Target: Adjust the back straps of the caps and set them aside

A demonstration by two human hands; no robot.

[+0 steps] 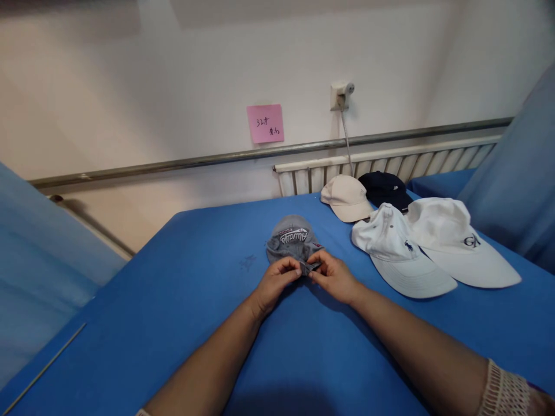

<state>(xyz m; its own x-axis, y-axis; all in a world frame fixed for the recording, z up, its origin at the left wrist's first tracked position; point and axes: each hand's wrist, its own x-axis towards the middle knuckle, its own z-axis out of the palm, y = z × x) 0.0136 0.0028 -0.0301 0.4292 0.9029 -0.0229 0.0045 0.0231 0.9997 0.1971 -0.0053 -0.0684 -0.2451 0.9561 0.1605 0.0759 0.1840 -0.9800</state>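
A grey baseball cap (pixel 291 245) with white lettering lies on the blue-covered table, its brim pointing away from me. Both hands are at its near edge, where a strap or band seems to be. My left hand (pixel 277 280) pinches this edge between thumb and fingers. Close beside it, my right hand (pixel 332 274) pinches the same edge from the right. The fingertips are almost touching, and the exact piece between them is too small to make out.
To the right lie a beige cap (pixel 346 196), a black cap (pixel 385 188), a white cap (pixel 401 254) and a white long-brimmed cap (pixel 463 237). Behind the blue table (pixel 208 254) are a radiator (pixel 299 178), a metal rail (pixel 208 160) and a plugged socket (pixel 339 97). Blue curtains (pixel 39 271) hang at both sides.
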